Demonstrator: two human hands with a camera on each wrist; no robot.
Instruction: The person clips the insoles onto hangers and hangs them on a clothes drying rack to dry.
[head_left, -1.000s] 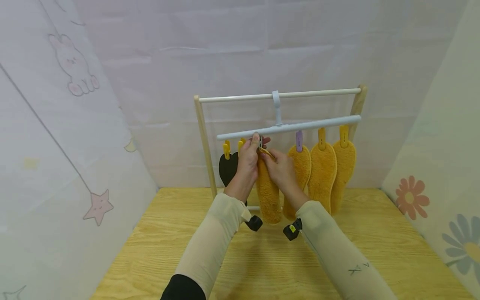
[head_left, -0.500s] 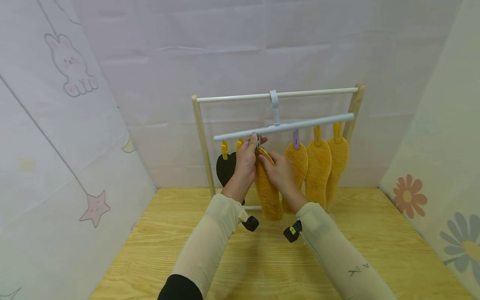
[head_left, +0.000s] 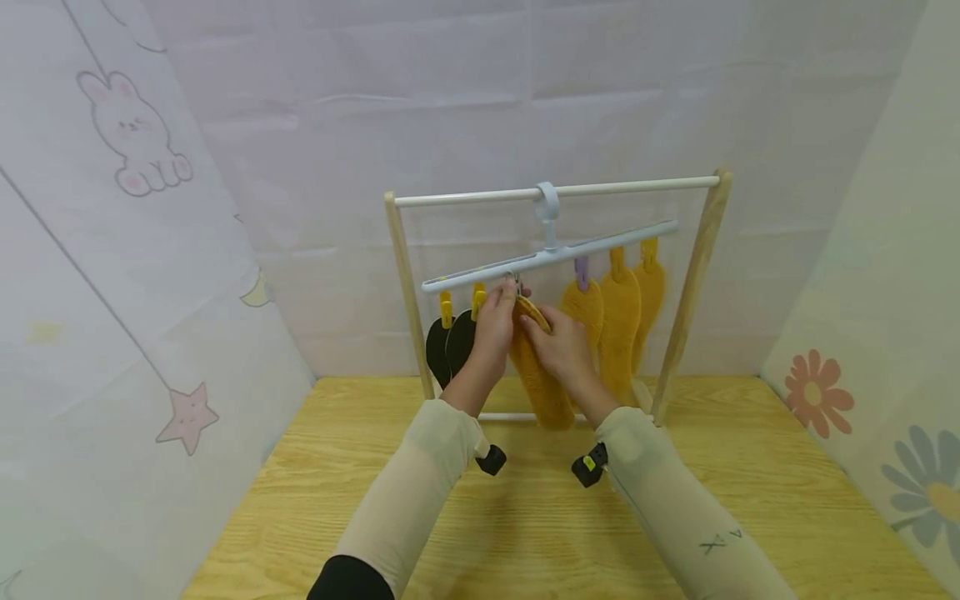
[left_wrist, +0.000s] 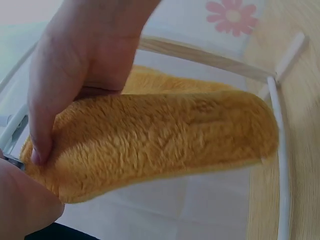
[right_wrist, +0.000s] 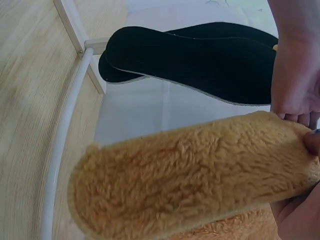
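Both grips meet at the top of a fuzzy mustard-yellow insole [head_left: 542,379]: the left hand [head_left: 491,327] pinches a metal clip [head_left: 513,282] under the pale grey hanger bar [head_left: 551,257], the right hand [head_left: 564,343] holds the insole's upper end. 2 black insoles [head_left: 452,346] hang left, 3 yellow insoles [head_left: 617,312] right, on a wooden rack [head_left: 693,275] over the pale wood counter [head_left: 525,533]. Since 1 s ago the hanger bar has swung, its right end farther back.

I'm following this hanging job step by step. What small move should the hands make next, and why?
Probably the left hand should let the clip close on the fuzzy insole: the right hand holds the insole's top right at that clip under the hanger bar, with other insoles already hanging clipped.
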